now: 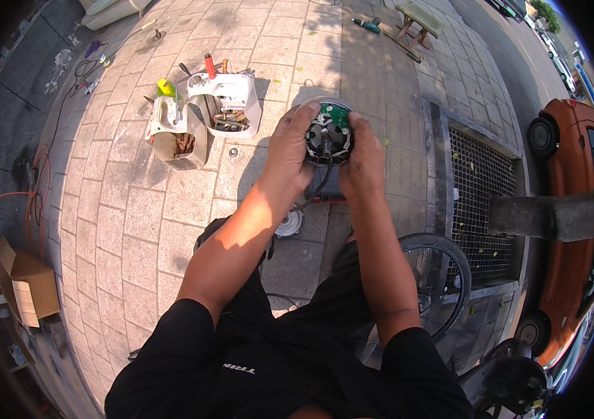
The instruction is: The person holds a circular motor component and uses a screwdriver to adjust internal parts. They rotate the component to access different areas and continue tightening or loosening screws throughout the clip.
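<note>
Green circuitry (334,114) shows inside a round device (328,133), its rim clasped from opposite sides by the left hand (287,146) and right hand (367,152), above the pavement (143,255). Two plastic containers (252,108) of tools stand toward the pavement's left edge; a metal grate (475,199) borders its right.

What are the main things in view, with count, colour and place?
round part with circuit board: one, black and green, between hands
cut-open plastic containers: two, whitish, upper left
round metal disc: one, silver, below hands
power drill: one, teal, top
wooden bench: one, greenish, top right
rectangular metal grate: one, dark, right
tyred bicycle wheel: one, black, lower right
parked car: one, orange, far right
open cardboard box: one, brown, left
left hand: one, bare, part's left rim
right hand: one, bare, part's right rim
</note>
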Action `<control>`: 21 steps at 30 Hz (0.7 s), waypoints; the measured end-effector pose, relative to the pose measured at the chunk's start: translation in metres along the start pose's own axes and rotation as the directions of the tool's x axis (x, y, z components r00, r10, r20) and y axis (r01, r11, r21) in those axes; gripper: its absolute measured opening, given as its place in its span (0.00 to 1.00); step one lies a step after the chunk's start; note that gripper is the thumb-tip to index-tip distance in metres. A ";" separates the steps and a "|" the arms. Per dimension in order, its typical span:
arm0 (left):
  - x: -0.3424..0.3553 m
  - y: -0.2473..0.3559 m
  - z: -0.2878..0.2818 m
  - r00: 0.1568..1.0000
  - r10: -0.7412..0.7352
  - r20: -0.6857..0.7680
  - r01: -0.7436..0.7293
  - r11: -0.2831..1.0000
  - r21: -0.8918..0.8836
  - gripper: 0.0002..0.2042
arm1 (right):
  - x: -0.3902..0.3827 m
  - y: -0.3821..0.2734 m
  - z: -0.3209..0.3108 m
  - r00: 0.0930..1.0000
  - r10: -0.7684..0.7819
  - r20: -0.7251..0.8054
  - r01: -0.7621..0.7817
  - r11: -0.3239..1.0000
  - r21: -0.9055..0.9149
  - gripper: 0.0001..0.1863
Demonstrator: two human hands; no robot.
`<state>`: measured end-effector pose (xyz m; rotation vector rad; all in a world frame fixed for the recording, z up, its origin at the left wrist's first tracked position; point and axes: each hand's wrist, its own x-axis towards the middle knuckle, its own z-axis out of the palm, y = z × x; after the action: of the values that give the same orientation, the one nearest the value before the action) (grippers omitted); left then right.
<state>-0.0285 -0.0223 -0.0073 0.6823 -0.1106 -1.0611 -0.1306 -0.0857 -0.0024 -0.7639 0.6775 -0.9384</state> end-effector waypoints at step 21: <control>0.001 -0.001 -0.002 0.999 -0.005 -0.036 0.006 1.000 0.023 0.14 | 0.000 0.004 0.001 0.999 -0.036 -0.010 0.036 0.999 0.003 0.15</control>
<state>-0.0275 -0.0228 -0.0097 0.7222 -0.0904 -1.0538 -0.1283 -0.0839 -0.0047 -0.7712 0.6721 -0.9766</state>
